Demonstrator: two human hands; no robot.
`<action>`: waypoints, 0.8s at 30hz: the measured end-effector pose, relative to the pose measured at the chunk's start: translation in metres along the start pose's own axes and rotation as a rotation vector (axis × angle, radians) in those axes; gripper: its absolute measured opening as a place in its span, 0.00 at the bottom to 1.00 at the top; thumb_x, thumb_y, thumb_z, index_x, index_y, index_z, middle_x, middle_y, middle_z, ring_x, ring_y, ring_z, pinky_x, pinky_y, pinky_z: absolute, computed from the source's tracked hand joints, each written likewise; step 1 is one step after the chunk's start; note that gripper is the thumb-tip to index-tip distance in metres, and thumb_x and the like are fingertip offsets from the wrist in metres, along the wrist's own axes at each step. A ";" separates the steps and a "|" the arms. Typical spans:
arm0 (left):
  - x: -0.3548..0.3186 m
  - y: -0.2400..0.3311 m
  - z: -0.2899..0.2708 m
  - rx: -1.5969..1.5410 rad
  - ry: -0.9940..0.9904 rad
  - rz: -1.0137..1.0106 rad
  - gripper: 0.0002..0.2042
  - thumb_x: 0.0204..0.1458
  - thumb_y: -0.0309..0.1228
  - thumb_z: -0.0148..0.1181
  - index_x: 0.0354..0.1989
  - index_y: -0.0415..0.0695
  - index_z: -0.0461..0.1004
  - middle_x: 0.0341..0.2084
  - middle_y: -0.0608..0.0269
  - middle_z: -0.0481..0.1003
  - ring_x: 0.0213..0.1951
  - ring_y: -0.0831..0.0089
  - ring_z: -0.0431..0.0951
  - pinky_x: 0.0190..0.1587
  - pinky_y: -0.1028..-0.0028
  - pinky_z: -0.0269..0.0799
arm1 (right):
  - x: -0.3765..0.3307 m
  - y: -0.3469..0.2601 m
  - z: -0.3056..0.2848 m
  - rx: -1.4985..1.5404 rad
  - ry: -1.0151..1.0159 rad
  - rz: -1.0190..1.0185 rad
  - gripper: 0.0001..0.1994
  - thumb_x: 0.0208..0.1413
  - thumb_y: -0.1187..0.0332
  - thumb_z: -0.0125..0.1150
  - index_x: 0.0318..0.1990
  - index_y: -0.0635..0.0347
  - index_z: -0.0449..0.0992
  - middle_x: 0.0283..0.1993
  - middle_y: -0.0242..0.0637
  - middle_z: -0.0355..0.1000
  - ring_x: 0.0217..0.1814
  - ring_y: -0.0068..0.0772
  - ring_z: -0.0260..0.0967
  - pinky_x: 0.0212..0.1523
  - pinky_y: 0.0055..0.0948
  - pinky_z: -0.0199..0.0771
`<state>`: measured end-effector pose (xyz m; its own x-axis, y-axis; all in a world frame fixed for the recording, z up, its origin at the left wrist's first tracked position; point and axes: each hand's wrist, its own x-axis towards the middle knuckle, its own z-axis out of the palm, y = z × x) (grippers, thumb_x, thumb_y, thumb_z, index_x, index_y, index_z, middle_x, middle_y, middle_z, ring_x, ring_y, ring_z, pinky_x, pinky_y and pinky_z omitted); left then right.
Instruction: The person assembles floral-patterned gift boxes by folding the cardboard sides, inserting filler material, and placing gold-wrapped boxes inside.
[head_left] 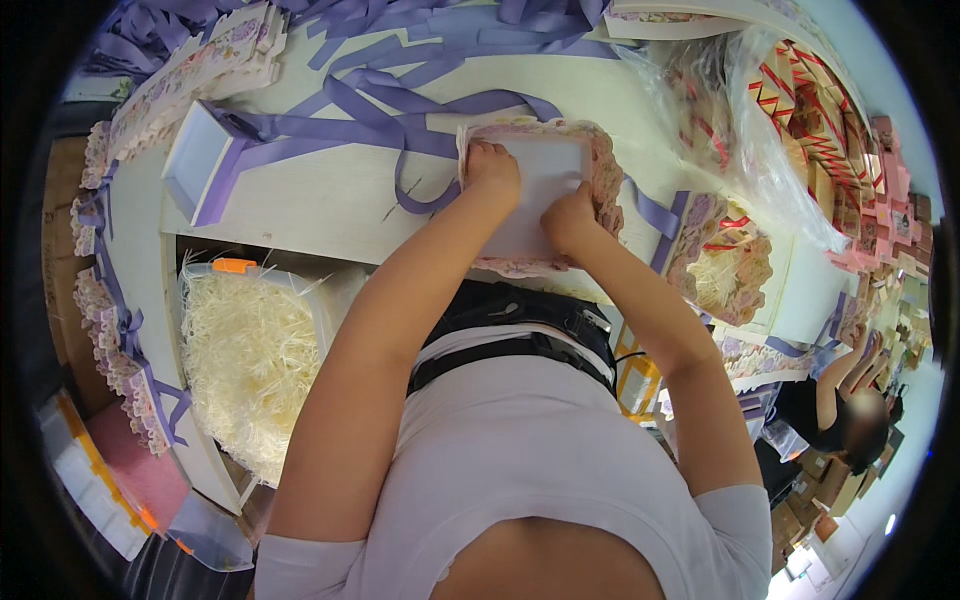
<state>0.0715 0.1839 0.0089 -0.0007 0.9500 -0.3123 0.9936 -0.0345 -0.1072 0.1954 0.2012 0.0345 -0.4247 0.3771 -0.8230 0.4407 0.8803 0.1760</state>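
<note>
In front of me on the white table lies an open box (540,165) with a smooth pale inside and scalloped, flower-printed edges. My left hand (492,172) reaches into its left side, fingers curled at the left wall. My right hand (570,222) is closed at the right wall, the thumb lying along the inside; its other fingers are mostly hidden. A purple ribbon (420,205) loops beside the box's left edge. Another ribbon end (652,212) shows past the right edge.
A bin of cream shredded paper (245,350) stands below the table at left. An empty pale tray (205,160) sits left. A scalloped box with shreds (715,275) stands right, near clear plastic wrap (740,120) and red-trimmed boxes (820,150). Another person (845,425) works far right.
</note>
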 end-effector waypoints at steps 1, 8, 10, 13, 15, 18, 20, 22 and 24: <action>0.006 0.001 0.010 0.031 -0.007 -0.016 0.14 0.40 0.28 0.52 0.38 0.40 0.72 0.39 0.49 0.68 0.45 0.55 0.66 0.47 0.64 0.62 | 0.003 0.000 0.006 -0.017 0.040 0.002 0.10 0.47 0.68 0.51 0.37 0.51 0.77 0.40 0.33 0.72 0.47 0.36 0.67 0.53 0.57 0.43; 0.016 -0.003 0.018 -0.077 -0.133 0.001 0.17 0.41 0.27 0.51 0.43 0.39 0.67 0.44 0.47 0.64 0.49 0.54 0.64 0.48 0.61 0.61 | 0.011 0.010 0.030 -0.006 0.190 -0.028 0.09 0.46 0.68 0.52 0.34 0.52 0.76 0.37 0.34 0.72 0.42 0.37 0.68 0.49 0.51 0.53; 0.007 -0.011 -0.005 -0.276 -0.220 0.063 0.17 0.40 0.25 0.50 0.43 0.38 0.67 0.44 0.46 0.64 0.48 0.54 0.65 0.48 0.63 0.62 | -0.003 0.011 0.023 0.197 0.255 -0.072 0.09 0.45 0.68 0.53 0.35 0.55 0.74 0.35 0.37 0.71 0.40 0.40 0.68 0.46 0.43 0.60; -0.025 -0.031 -0.052 -0.740 -0.198 0.219 0.15 0.40 0.21 0.48 0.40 0.37 0.66 0.43 0.49 0.65 0.48 0.55 0.64 0.48 0.64 0.61 | -0.059 0.006 0.001 0.683 0.450 -0.253 0.12 0.45 0.68 0.53 0.39 0.61 0.69 0.36 0.41 0.70 0.39 0.46 0.67 0.41 0.37 0.65; -0.060 -0.046 -0.075 -0.878 0.202 0.282 0.15 0.39 0.20 0.48 0.40 0.39 0.65 0.42 0.51 0.66 0.49 0.53 0.63 0.50 0.62 0.59 | -0.088 -0.004 0.007 0.797 0.653 -0.387 0.13 0.45 0.67 0.53 0.39 0.61 0.67 0.36 0.42 0.69 0.38 0.46 0.66 0.38 0.37 0.66; -0.089 -0.051 -0.082 -0.749 0.627 0.073 0.20 0.38 0.20 0.49 0.45 0.40 0.63 0.45 0.48 0.62 0.48 0.49 0.62 0.51 0.60 0.58 | -0.103 -0.021 0.007 0.720 0.717 -0.387 0.12 0.45 0.68 0.53 0.38 0.60 0.67 0.35 0.40 0.69 0.37 0.44 0.67 0.37 0.38 0.66; -0.093 -0.047 -0.067 -0.788 0.684 -0.046 0.22 0.38 0.19 0.49 0.47 0.40 0.60 0.47 0.45 0.60 0.49 0.47 0.61 0.51 0.60 0.57 | -0.086 -0.032 0.023 0.643 0.664 -0.373 0.11 0.44 0.69 0.53 0.38 0.60 0.67 0.35 0.39 0.69 0.37 0.43 0.67 0.38 0.38 0.66; -0.089 -0.038 -0.029 -0.951 0.594 -0.063 0.25 0.39 0.18 0.48 0.50 0.40 0.57 0.50 0.43 0.56 0.50 0.46 0.60 0.52 0.60 0.56 | -0.071 -0.038 0.035 0.643 0.825 -0.404 0.09 0.44 0.69 0.50 0.34 0.59 0.67 0.28 0.37 0.68 0.32 0.40 0.68 0.34 0.35 0.67; -0.087 -0.035 -0.010 -1.035 0.446 -0.084 0.26 0.40 0.18 0.47 0.52 0.40 0.54 0.52 0.41 0.54 0.53 0.47 0.57 0.53 0.61 0.55 | -0.068 -0.039 0.035 0.647 0.864 -0.423 0.08 0.44 0.69 0.49 0.33 0.60 0.67 0.25 0.37 0.67 0.29 0.39 0.68 0.32 0.34 0.68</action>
<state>0.0382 0.1059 0.0492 -0.2373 0.9703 0.0465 0.6081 0.1111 0.7860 0.2348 0.1311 0.0649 -0.9235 0.3784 -0.0632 0.3505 0.7653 -0.5399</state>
